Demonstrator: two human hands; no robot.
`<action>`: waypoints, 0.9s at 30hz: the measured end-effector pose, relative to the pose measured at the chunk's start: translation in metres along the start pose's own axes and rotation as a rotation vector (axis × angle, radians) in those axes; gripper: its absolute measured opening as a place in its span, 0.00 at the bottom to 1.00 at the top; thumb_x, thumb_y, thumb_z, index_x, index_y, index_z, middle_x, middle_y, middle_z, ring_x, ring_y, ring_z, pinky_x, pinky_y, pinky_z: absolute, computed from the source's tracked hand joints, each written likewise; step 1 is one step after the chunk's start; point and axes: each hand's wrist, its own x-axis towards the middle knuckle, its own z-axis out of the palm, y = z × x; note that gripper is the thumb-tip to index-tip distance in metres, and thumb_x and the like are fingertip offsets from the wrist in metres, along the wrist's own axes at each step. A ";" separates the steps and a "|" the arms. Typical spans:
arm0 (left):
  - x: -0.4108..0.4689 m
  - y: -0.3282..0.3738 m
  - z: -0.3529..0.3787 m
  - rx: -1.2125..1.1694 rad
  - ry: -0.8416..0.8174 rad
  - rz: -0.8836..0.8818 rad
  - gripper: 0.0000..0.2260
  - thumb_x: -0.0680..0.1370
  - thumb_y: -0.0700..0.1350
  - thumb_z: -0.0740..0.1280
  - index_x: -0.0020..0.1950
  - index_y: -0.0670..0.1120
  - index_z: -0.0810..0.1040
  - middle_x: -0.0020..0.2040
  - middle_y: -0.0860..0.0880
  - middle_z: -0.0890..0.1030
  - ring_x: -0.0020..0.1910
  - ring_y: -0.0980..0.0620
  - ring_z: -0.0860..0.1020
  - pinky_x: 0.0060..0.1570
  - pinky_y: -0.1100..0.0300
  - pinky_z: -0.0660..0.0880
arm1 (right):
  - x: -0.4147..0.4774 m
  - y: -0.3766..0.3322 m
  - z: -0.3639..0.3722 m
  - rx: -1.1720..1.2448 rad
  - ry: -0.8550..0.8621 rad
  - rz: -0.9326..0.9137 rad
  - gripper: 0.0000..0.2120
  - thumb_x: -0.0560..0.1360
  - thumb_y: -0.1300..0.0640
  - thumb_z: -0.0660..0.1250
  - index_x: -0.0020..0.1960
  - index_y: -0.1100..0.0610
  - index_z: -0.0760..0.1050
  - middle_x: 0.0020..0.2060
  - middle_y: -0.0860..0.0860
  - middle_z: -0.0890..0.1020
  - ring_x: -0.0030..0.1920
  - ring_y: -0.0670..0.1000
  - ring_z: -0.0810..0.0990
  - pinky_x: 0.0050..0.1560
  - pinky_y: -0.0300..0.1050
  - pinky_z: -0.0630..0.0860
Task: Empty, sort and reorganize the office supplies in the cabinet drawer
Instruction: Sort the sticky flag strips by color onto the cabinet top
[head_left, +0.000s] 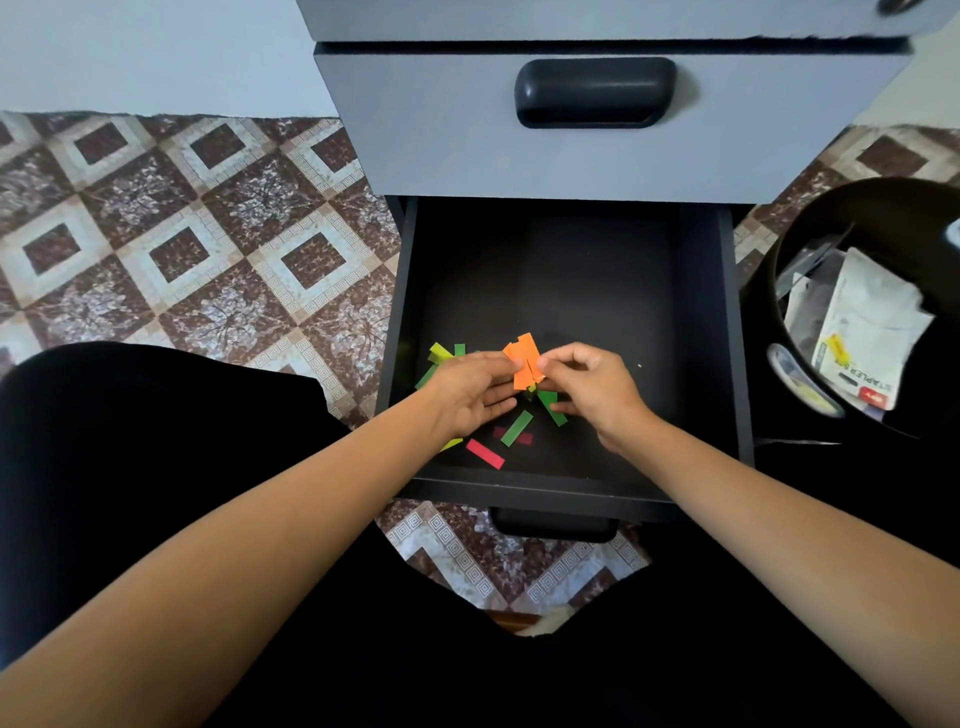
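— Starting at the near wall of the open black cabinet drawer (545, 491), what do we have lying loose?

— A flat pink paper strip (484, 453) lies just inside the drawer's front wall, left of centre. A flat green paper strip (517, 427) sits just beyond it.

— And our hands?

— Both are over the drawer's front half. Our left hand (467, 395) has its thumb on the edge of the small stack of orange paper strips (523, 364), and its fingers lie fairly straight beneath. We judge that a light pinch. Our right hand (592, 387) has its fingers curled, with the tips nipping the same stack from the other side.

— How will the strips handle?

— We reckon they are nearly weightless, thin and floppy. They may be tacky at one end, though we cannot tell. Lying flat on the drawer floor, they give us no edge to catch. We would nudge one with a fingertip until an end lifts, then pinch that short end. Squeezing the stack hard would crease it, and holding it too loosely would let it fan apart.

— What is farther in?

— Yellow-green paper strips (440, 353) spread out beyond the left hand, toward the drawer's left wall. Above the drawer's back is a closed grey drawer front (467, 156) with a black handle. To the right of the drawer stands a round black bin (763, 306) holding white packets.
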 end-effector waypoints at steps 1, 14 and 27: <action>0.000 0.000 0.000 -0.013 -0.002 0.004 0.04 0.77 0.37 0.66 0.45 0.45 0.75 0.40 0.47 0.80 0.40 0.53 0.79 0.50 0.57 0.75 | 0.000 0.000 0.000 0.001 -0.006 0.009 0.05 0.77 0.58 0.66 0.43 0.51 0.77 0.45 0.50 0.82 0.48 0.47 0.81 0.42 0.41 0.79; -0.004 0.001 0.004 -0.112 -0.058 0.000 0.05 0.79 0.34 0.60 0.46 0.40 0.74 0.41 0.44 0.79 0.51 0.47 0.78 0.51 0.55 0.75 | 0.006 0.005 0.004 -0.113 0.067 -0.066 0.07 0.74 0.61 0.70 0.50 0.55 0.75 0.42 0.51 0.81 0.44 0.49 0.81 0.44 0.43 0.78; -0.002 -0.005 0.010 -0.088 -0.021 0.004 0.14 0.81 0.33 0.54 0.64 0.34 0.71 0.54 0.39 0.80 0.59 0.44 0.77 0.62 0.50 0.72 | -0.006 0.009 0.019 -0.305 0.101 -0.245 0.07 0.75 0.62 0.67 0.50 0.58 0.82 0.42 0.49 0.82 0.44 0.45 0.79 0.48 0.39 0.76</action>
